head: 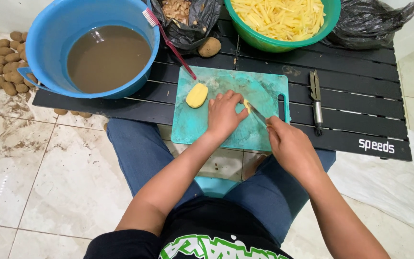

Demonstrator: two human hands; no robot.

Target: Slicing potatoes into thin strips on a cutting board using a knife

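Black slatted counter (360,96) carries our teal cutting board (226,91). Our left hand (224,115) presses curled fingers onto a potato piece (247,104); our right hand (288,144) is clenched around a knife (257,114) slicing it, a peeled half potato (197,95) nearby.

This looks like a home kitchen corner set up on the floor for preparing food. A low black slatted counter (360,91) stands on marble-look floor tiles (49,168), stained with mud at the left of the frame. It carries a cutting board (202,124), a blue tub of muddy water (63,29) and a green bowl of potato sticks (279,21). Unwashed potatoes (5,67) lie on the floor at upper left.
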